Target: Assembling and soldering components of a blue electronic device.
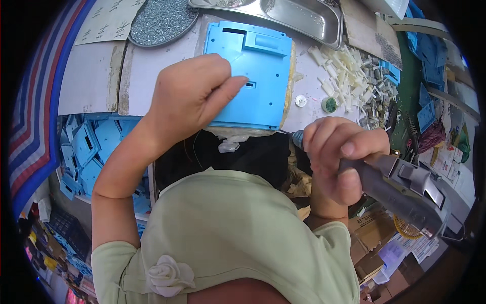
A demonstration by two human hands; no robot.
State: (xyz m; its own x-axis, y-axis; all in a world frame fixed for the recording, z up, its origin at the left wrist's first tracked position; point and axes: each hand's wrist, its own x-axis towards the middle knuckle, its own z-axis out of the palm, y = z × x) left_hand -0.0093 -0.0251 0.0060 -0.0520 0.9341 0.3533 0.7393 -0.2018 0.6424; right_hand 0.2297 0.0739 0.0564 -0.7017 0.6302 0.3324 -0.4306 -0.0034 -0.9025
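Note:
A light blue plastic panel (258,104) with small holes and a raised block lies on a padded, plastic-wrapped rest at the table's near edge. Over its left part is my left hand (190,93), fingers curled in and the thumb stretched toward the panel's middle slot. Whatever those fingers may hold is hidden. My right hand (341,152), to the right of the panel, grips a dark grey electric screwdriver (405,195). Its blue collar (298,138) and thin bit point left, at the panel's near right corner.
A round tray of screws (163,20) and a metal tray (304,23) stand at the back. White plastic pieces (344,76) and grey metal parts (379,96) are heaped right, near a small green round piece (329,105). More blue panels (96,144) are piled lower left.

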